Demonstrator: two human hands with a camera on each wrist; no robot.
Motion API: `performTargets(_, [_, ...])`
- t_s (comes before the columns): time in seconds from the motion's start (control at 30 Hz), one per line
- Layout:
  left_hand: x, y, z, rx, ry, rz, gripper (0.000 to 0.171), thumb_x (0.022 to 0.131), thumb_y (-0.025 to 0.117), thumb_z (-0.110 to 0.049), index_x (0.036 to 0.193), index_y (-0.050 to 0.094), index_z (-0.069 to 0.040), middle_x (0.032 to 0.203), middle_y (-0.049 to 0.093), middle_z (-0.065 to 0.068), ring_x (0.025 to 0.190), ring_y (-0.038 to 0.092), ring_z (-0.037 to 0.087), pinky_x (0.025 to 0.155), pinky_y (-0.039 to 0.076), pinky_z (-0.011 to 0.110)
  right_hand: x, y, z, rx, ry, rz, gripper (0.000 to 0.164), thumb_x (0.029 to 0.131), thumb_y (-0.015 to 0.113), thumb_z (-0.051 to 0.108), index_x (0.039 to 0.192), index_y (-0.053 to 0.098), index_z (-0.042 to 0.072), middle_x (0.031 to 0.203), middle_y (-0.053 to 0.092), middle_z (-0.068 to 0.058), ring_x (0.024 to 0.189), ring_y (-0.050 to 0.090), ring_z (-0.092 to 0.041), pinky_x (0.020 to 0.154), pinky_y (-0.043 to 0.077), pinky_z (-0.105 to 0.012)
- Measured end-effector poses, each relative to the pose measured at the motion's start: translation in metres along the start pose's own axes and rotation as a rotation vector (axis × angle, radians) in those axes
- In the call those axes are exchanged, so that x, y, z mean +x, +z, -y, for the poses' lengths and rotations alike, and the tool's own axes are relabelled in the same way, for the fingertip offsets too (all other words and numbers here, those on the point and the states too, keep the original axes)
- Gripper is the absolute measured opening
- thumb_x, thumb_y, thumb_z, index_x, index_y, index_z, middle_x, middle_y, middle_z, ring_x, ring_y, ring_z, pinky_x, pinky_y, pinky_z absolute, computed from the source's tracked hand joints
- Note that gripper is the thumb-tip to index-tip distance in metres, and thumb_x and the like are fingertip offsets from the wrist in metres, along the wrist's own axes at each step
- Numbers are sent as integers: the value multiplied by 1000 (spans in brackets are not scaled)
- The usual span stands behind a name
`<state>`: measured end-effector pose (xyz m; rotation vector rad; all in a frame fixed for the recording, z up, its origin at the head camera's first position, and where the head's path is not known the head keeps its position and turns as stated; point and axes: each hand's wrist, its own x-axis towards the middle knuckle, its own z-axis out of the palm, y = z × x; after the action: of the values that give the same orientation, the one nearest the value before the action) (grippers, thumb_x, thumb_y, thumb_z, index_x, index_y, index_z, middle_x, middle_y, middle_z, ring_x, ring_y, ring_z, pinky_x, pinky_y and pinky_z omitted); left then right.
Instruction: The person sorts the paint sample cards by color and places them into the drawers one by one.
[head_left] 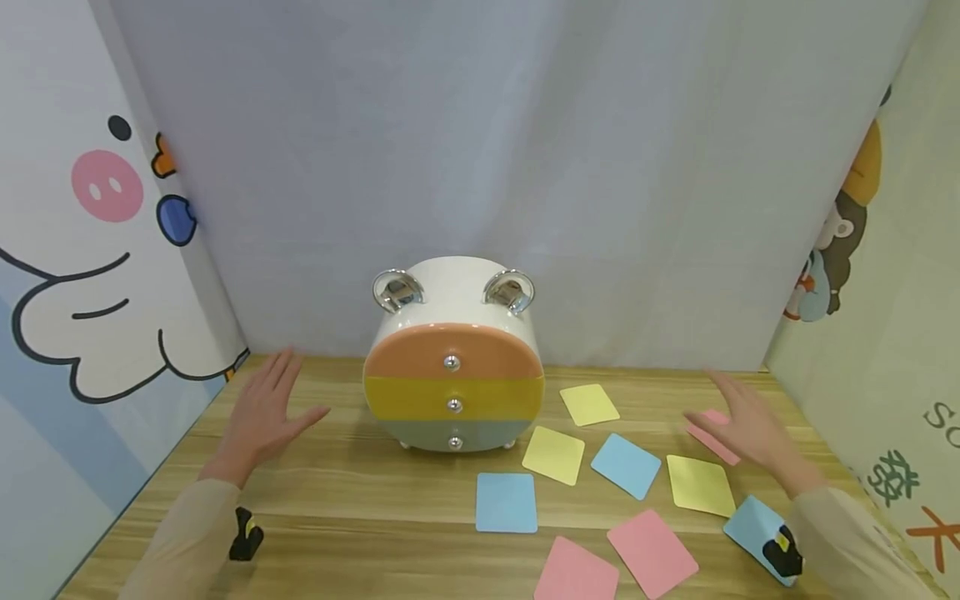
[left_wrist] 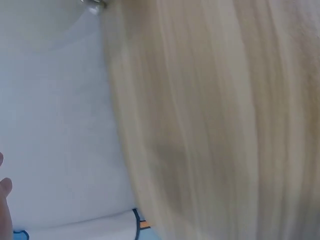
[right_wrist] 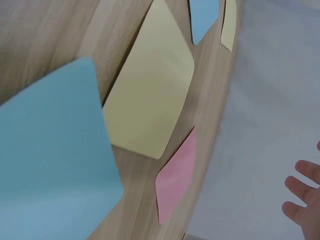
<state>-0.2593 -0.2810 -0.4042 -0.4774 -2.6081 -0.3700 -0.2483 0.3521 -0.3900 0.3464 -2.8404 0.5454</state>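
Observation:
Both hands hold nothing. On the left of the head view my left hand [head_left: 262, 408] is over the wooden table, fingers straight and thumb spread toward the middle. My right hand [head_left: 750, 425] is on the other side, fingers extended, above a pink paper square [head_left: 714, 436] that it partly hides. Between the hands stands a small rounded drawer box [head_left: 453, 350] with a white top, two silver ears, and orange, yellow and grey-green fronts with round silver knobs. The right wrist view shows the right fingertips [right_wrist: 300, 190] at its edge; a sliver of left fingers [left_wrist: 5, 190] shows in the left wrist view.
Scattered to the right of the box are several paper squares: yellow [head_left: 553, 455], blue [head_left: 506, 502] and pink [head_left: 652, 554]. A blue square [head_left: 753, 529] lies near the right sleeve. A pale curtain [head_left: 465, 167] closes the back; cartoon-printed panels [head_left: 105, 275] flank the table [head_left: 360, 533].

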Motion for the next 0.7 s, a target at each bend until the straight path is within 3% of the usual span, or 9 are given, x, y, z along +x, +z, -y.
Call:
performTargets(0.33, [17,-14,-29,-91,71,-63,84,79,64,-46,141,28,-4,140,32,21,124,34,40,96,33,57,13,11,48,317,14,-81,73,86,62,35,140,29,-1,133,39,-27,118,37,-42,93,31,-60])
performTargets(0.53, [28,-18,-48,-134,114,-120,81,77,67,-43,140,33,-5,137,38,20,122,38,39,95,36,56,21,18,90,510,-26,-64,65,86,63,24,137,32,0,128,44,-22,116,41,-37,96,33,-55])
performTargets(0.7, [36,-21,-61,-166,144,-122,82,74,69,-40,139,33,-4,138,38,18,122,39,37,96,37,54,24,23,125,626,-36,-47,60,86,64,20,136,35,3,126,47,-17,114,44,-33,94,38,-51])
